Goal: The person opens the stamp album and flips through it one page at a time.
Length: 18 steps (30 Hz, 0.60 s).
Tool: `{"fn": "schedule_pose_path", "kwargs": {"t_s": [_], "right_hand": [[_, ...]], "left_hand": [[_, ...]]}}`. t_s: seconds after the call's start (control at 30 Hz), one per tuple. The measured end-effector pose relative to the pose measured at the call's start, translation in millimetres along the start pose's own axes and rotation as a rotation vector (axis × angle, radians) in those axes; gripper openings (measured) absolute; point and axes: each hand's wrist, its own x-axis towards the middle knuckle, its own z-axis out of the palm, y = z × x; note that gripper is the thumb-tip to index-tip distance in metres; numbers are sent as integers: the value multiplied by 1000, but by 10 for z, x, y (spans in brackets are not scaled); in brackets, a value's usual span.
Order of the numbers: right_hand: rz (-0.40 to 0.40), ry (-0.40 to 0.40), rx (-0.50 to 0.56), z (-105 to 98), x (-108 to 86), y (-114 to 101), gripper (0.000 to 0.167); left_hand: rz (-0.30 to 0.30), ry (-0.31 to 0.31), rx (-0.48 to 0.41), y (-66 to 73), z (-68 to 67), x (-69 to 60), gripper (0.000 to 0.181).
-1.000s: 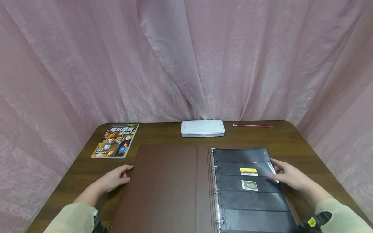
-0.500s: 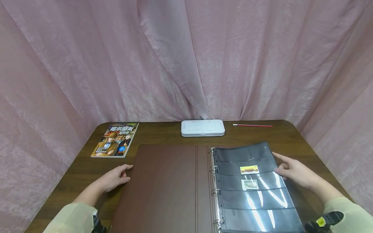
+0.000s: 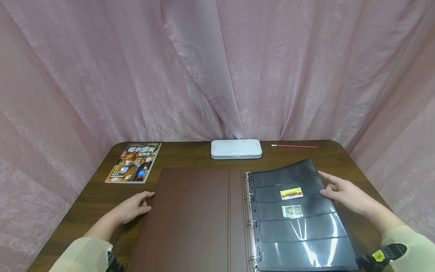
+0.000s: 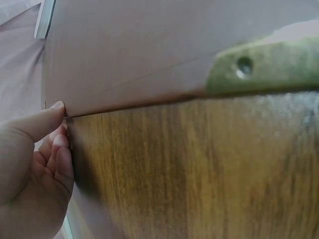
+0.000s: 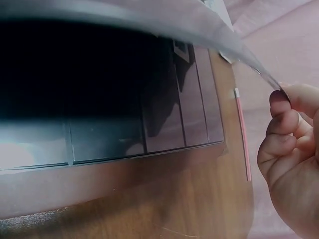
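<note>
A brown ring binder lies open, its bare cover (image 3: 190,219) at left and black pocket pages (image 3: 306,230) on metal rings at right. Two stamps, one yellow (image 3: 291,193) and one pale green (image 3: 292,211), show in the top page. My right hand (image 3: 350,194) pinches that page's outer edge between thumb and index finger; in the right wrist view the hand (image 5: 294,149) holds the page raised above another pocket page (image 5: 107,137). At the cover's left edge, my left hand (image 3: 130,207) pinches the rim; its thumb lies on the cover (image 4: 124,55) in the left wrist view.
A magazine (image 3: 134,162) lies at the back left of the wooden table (image 3: 183,155). At the back centre is a white case (image 3: 236,149), with a red pencil (image 3: 295,146) to its right. Pink curtains (image 3: 217,68) hang behind the table.
The top page's outer edge has risen, bending upward in my right hand, which has moved right and slightly away from me. My left hand has stayed at the cover's edge.
</note>
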Motion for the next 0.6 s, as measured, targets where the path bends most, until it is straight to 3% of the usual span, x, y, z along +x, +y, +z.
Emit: {"fn": "schedule_pose_path", "kwargs": {"t_s": [0.6], "right_hand": [[-15, 36, 15, -116, 33, -211, 68]], "left_hand": [[-30, 26, 64, 70, -4, -4, 49]]}}
